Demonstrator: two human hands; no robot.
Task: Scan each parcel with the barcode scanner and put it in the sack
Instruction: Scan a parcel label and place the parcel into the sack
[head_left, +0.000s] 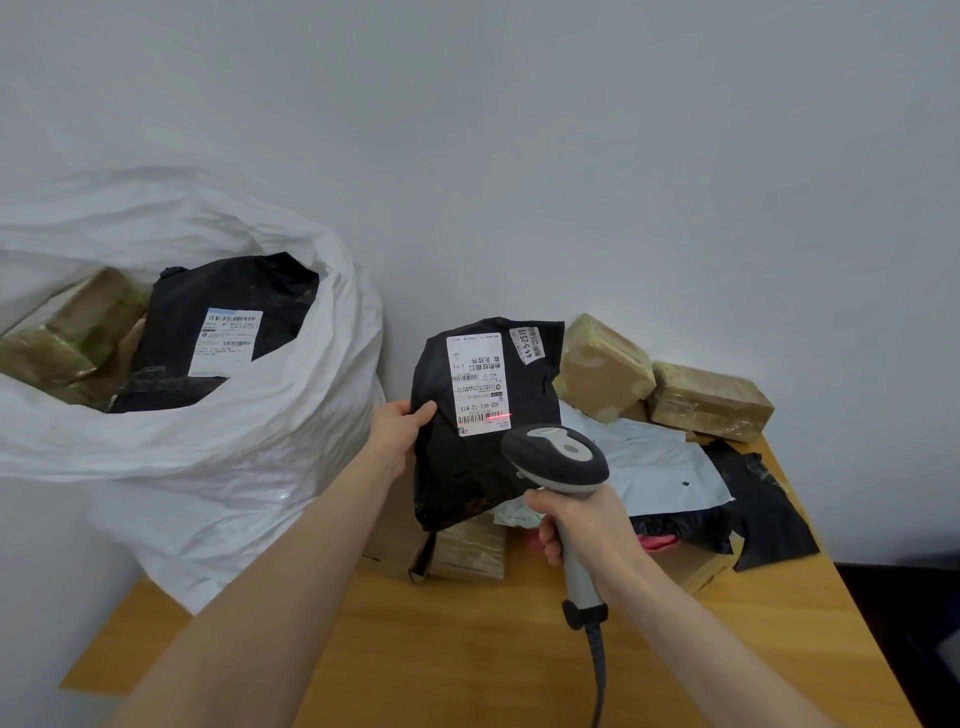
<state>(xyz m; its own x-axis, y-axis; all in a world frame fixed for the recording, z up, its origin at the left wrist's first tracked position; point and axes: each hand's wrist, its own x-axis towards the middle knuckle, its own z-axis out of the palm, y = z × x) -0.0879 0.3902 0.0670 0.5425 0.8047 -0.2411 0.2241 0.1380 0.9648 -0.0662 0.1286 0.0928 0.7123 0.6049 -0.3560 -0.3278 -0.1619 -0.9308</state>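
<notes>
Black parcel (467, 478), right of the white sack (249, 467), was pinched by the left hand (397, 428); the right hand (584, 525) clamped its fingers round the barcode scanner (558, 454).

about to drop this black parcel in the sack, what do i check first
1. Grip of left hand on black parcel: pinches its left edge, ok.
2. Aim of red scan line on label barcode: covers only one end, not ok.
3. Scan registered: cannot tell.
4. Hold of right hand on scanner: ok.
5. Mouth of sack open: ok.
6. Room above stowed parcels: ok.
</notes>
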